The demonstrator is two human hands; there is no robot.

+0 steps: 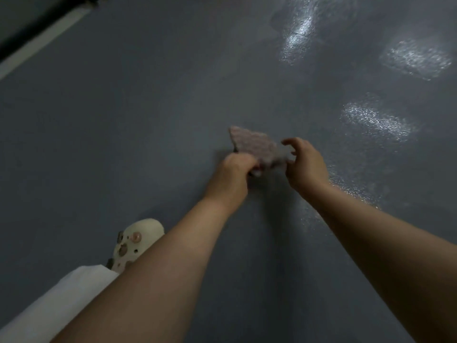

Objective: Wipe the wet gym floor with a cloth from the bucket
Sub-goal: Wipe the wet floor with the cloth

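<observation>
Bare forearms (173, 263) above glossy grey floor (123, 120)

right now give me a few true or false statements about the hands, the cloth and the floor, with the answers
1. The left hand grips the cloth. True.
2. The cloth lies spread flat on the floor with no hand on it. False: it is held up between the two hands.
3. The right hand is at the cloth's right edge with its fingers curled. True, though whether it actually pinches the cloth cannot be told.
4. The shiny wet patches lie to the left of the hands. False: they lie to the right and beyond the hands.
5. A bucket stands beside the shoe. False: no bucket is in view; only a pale shoe shows at lower left.
</observation>
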